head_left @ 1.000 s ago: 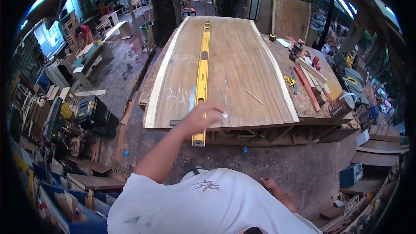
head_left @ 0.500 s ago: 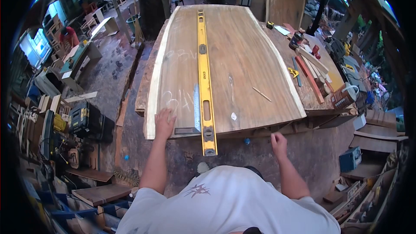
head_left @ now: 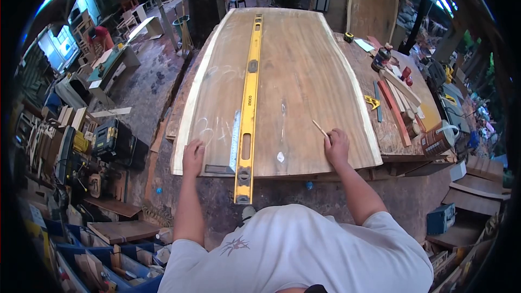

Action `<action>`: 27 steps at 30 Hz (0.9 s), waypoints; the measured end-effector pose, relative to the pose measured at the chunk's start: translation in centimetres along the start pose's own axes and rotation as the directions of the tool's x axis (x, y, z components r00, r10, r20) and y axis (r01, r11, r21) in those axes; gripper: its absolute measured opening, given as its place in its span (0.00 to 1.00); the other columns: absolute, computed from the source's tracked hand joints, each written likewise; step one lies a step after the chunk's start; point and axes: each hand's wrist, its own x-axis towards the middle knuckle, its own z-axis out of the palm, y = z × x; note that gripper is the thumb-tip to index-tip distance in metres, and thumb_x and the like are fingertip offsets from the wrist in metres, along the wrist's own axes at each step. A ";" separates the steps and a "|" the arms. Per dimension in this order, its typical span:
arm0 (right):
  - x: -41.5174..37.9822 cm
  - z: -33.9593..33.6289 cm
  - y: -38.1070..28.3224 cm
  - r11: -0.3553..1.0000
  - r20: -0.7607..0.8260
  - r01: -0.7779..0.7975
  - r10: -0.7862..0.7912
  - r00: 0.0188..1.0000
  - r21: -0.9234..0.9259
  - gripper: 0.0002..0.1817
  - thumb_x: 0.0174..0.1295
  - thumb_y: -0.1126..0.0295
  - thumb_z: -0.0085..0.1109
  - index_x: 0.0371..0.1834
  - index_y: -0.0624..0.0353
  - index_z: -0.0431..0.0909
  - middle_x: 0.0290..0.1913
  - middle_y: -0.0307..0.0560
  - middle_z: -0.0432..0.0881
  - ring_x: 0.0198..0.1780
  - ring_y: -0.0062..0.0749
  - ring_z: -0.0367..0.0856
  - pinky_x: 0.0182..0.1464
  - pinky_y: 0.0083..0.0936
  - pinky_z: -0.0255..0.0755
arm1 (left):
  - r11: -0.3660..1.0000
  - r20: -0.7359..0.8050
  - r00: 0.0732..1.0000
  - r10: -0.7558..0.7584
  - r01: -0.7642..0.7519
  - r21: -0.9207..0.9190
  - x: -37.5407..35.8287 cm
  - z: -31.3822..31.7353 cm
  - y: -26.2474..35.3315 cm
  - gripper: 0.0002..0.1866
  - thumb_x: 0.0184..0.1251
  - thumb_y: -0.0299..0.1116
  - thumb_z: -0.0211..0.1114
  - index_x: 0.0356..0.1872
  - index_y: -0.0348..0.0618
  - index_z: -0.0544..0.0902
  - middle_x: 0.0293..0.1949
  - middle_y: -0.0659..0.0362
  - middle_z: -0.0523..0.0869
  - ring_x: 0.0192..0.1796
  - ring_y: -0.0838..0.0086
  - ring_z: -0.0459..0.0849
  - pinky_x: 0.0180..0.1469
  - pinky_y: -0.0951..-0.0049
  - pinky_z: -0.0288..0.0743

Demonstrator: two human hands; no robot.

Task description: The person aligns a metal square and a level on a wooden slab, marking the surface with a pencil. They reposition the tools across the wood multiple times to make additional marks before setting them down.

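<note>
A wide wooden slab (head_left: 304, 87) with pale edges lies in front of me, chalk marks on its left half. My left hand (head_left: 193, 156) rests on the near left corner of the slab, fingers loosely bent and holding nothing. Over at the right, my right hand (head_left: 337, 146) has its fingers closed around the near end of a pencil (head_left: 318, 126), whose other end points away to the left. Between my hands a long yellow spirit level (head_left: 249, 97) lies lengthwise, its near end jutting past the slab's edge. Beside it is a try square with a metal blade (head_left: 235, 141) and dark stock (head_left: 217, 169).
On the bench to the right lie a yellow combination square head (head_left: 372, 101), wood strips (head_left: 399, 109), a tape measure (head_left: 348, 37) and a brown bucket (head_left: 438, 138). A black toolbox (head_left: 113, 140) stands at left. Another person (head_left: 99, 37) is at the far left.
My right hand has moved from beyond the near edge onto the slab and taken hold of the pencil. My left hand still rests near the corner, its fingers more bent. The view has shifted slightly.
</note>
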 end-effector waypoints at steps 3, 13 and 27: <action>0.1 0.0 0.1 0.999 -0.007 0.002 -0.001 1.000 0.041 0.10 0.60 0.69 0.66 0.43 0.57 0.80 0.54 0.50 0.79 0.61 0.50 0.74 0.63 0.48 0.66 | 1.000 -0.017 1.000 -0.015 0.015 0.024 -0.1 -0.3 1.0 0.16 0.76 0.40 0.61 0.55 0.42 0.85 0.63 0.47 0.83 0.70 0.53 0.77 0.79 0.52 0.55; -0.1 -0.7 -0.3 0.997 0.007 -0.030 0.030 1.000 0.069 0.08 0.62 0.68 0.66 0.41 0.56 0.80 0.55 0.48 0.77 0.62 0.48 0.72 0.66 0.47 0.62 | 0.999 -0.041 0.999 -0.033 0.032 -0.025 0.0 0.2 -0.3 0.16 0.78 0.38 0.60 0.53 0.35 0.86 0.63 0.45 0.83 0.66 0.55 0.81 0.69 0.61 0.71; -0.3 -0.5 -0.2 0.997 -0.015 -0.054 0.055 0.998 0.064 0.08 0.63 0.68 0.65 0.42 0.55 0.79 0.55 0.46 0.77 0.64 0.45 0.72 0.66 0.46 0.63 | 0.995 -0.058 0.995 -0.075 0.071 -0.075 -0.2 0.4 -0.4 0.14 0.76 0.35 0.60 0.48 0.35 0.87 0.61 0.44 0.84 0.65 0.53 0.81 0.70 0.58 0.71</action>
